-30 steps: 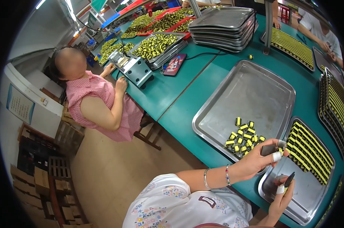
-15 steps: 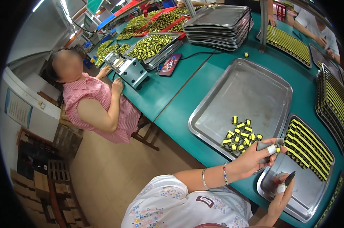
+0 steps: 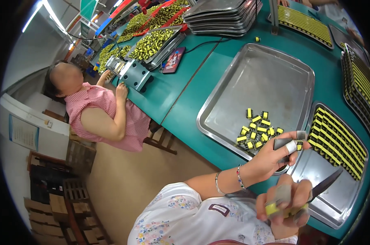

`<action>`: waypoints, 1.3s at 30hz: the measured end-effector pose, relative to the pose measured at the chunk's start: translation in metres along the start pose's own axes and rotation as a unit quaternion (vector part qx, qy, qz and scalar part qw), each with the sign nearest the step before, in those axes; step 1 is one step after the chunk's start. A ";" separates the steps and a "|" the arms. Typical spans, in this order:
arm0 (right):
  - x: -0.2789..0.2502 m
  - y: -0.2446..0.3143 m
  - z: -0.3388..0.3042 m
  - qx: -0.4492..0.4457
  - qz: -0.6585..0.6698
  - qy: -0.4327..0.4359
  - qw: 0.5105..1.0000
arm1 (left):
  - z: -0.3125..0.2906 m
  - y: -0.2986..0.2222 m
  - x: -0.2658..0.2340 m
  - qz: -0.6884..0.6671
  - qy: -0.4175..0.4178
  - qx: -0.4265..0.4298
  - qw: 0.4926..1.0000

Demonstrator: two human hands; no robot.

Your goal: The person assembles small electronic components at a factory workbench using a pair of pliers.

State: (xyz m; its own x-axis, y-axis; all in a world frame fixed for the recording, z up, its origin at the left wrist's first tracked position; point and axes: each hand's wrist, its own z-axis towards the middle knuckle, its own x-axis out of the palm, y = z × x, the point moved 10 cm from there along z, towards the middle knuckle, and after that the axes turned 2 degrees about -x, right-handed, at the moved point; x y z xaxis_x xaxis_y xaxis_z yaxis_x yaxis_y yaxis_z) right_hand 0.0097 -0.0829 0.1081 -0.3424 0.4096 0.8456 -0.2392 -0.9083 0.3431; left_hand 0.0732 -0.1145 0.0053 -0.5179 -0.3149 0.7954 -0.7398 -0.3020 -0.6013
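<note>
Yellow-and-black, a small blocky component [image 3: 299, 145] sits pinched in the curled left hand [image 3: 273, 158] by the near right corner of the large grey metal tray [image 3: 262, 85]. Nearer the person than that tray, the blurred right hand [image 3: 286, 198] curls around a dark, blade-like tool [image 3: 327, 183]. Piece-by-piece handling seems underway; the next move likely calls for steady fingertips.

left hand [image 3: 271, 157] held out in a pinch — right hand [image 3: 286, 200], blurred, curled just below it
</note>
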 end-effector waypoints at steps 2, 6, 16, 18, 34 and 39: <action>0.009 -0.003 -0.002 0.008 0.013 0.041 0.999 | 0.000 0.003 -0.001 0.001 -0.006 -0.010 1.000; 0.022 -0.005 0.007 0.026 0.011 0.097 0.995 | -0.007 0.001 -0.009 0.018 -0.027 0.000 0.999; 0.029 0.006 -0.010 0.007 0.089 0.201 0.976 | -0.006 0.005 -0.004 0.022 -0.002 -0.011 1.000; 0.031 0.006 -0.010 0.014 0.106 0.210 0.972 | -0.007 0.004 -0.001 0.023 0.003 -0.011 1.000; 0.067 0.017 -0.033 -0.025 0.135 0.401 0.906 | -0.004 0.007 -0.002 0.015 0.016 -0.008 1.000; 0.044 0.022 -0.029 0.006 0.097 0.373 0.923 | -0.005 0.003 0.001 0.016 0.018 -0.016 1.000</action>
State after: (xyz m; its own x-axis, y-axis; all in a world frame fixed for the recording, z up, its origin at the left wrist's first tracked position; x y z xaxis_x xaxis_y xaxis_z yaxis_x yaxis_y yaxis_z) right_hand -0.0373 -0.0825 0.1409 -0.9091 0.1797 0.3758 -0.0997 -0.9698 0.2226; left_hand 0.0679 -0.1111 0.0048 -0.5560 -0.2915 0.7784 -0.7360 -0.2624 -0.6240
